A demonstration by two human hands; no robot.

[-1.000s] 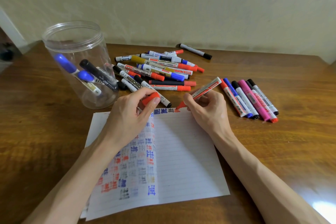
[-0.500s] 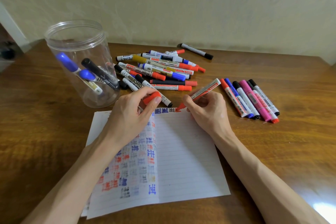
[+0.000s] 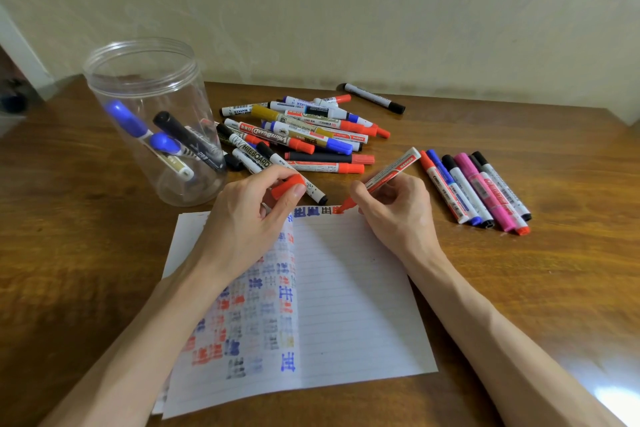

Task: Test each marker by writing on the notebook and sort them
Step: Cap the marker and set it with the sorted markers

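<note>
An open lined notebook [image 3: 346, 305] lies in front of me, its left page full of coloured test marks. My right hand [image 3: 394, 211] grips an uncapped red marker [image 3: 394, 170], whose tip touches the top edge of the right page beside blue, black and red marks. My left hand [image 3: 252, 222] rests on the notebook's upper left and pinches the red cap [image 3: 287, 185]. A pile of mixed markers [image 3: 301, 135] lies beyond the notebook. A row of several markers [image 3: 478, 191] lies to the right.
A clear plastic jar [image 3: 152, 121] stands at the left with several markers inside. A lone black marker [image 3: 375, 98] lies near the wall. The brown wooden table [image 3: 554, 270] ends at a pale wall behind.
The red marker's tip has moved slightly on the top line and a fresh red mark has appeared there. My left hand has kept still with the cap.
</note>
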